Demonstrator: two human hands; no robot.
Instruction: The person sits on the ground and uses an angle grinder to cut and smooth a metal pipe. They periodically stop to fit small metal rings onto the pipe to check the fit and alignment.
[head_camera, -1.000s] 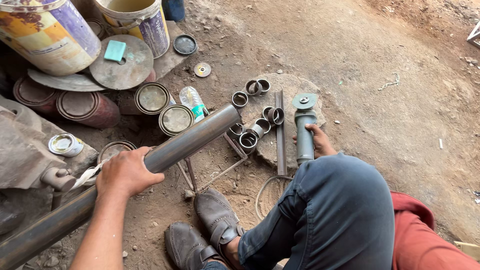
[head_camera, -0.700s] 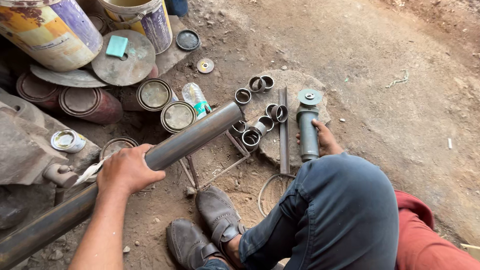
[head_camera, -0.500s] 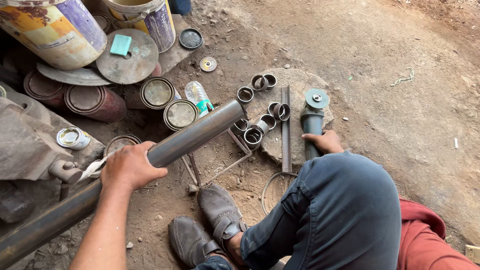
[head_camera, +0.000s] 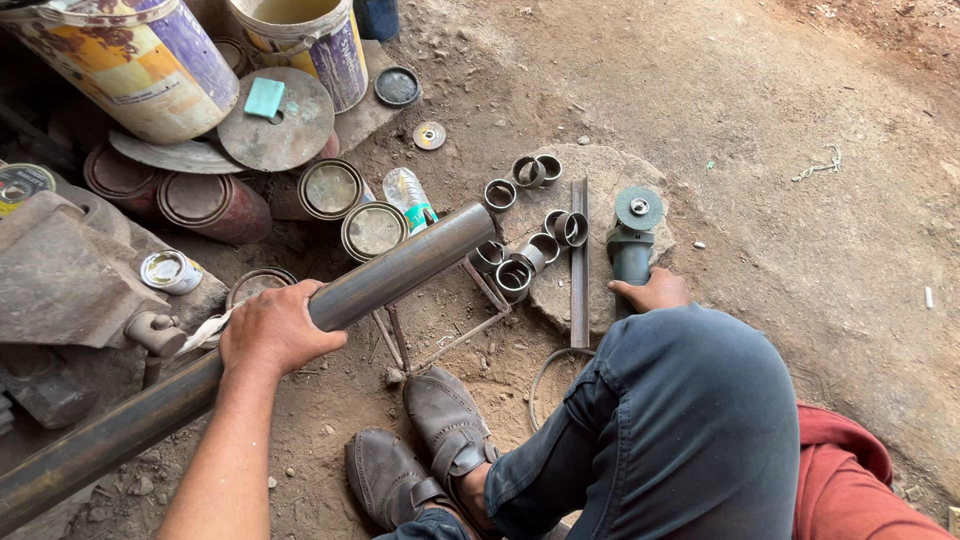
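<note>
Plainly, your long steel pipe (head_camera: 400, 268) is the thing to mind: it runs from 8 o'clock at the lower left corner up toward the middle, its open end hanging just above the cluster of short cut rings (head_camera: 520, 255). It looks heavy and rigid, with a smooth, dark, possibly oily skin, so I'd judge it apt to roll or slip in a loose grasp. Your left hand (head_camera: 275, 325) is wrapped over the top of it about midway along the visible length, fingers curled round; holding nearer the free end would likely steady it better. At 3 o'clock from the pipe's end, your right hand (head_camera: 652, 292) is closed around the body of the angle grinder (head_camera: 632, 235), which rests with its disc facing up on the flat stone (head_camera: 610, 165). A straight steel bar (head_camera: 579, 265) lies on that stone between rings and grinder. Beyond, at 10 o'clock, stand paint buckets (head_camera: 130, 60) and tins (head_camera: 372, 230) on the dirt floor.
</note>
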